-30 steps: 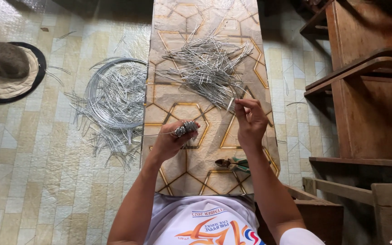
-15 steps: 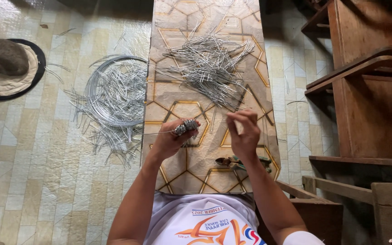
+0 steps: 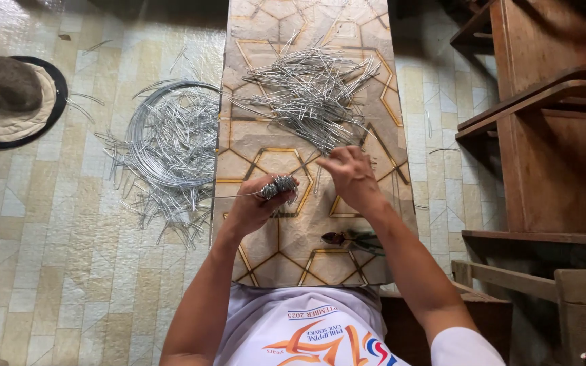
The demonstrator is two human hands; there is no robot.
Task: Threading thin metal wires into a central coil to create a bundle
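Left hand [image 3: 252, 207] clamped round small wire bundle [image 3: 278, 186], held just above desk [image 3: 347, 261] near middle. Bundle's long axis runs roughly left-right, one thin strand trailing left toward floor. Right hand [image 3: 350, 176] hovers just beside it, fingers [image 3: 327, 163] curled loosely, can't tell if pinching anything. Loose pile of cut wire pieces [image 3: 313, 91] further up desk, pointing every which way. Big wire coil [image 3: 164, 139] on tiled floor at left. Pliers [image 3: 350, 238] lying near right forearm.
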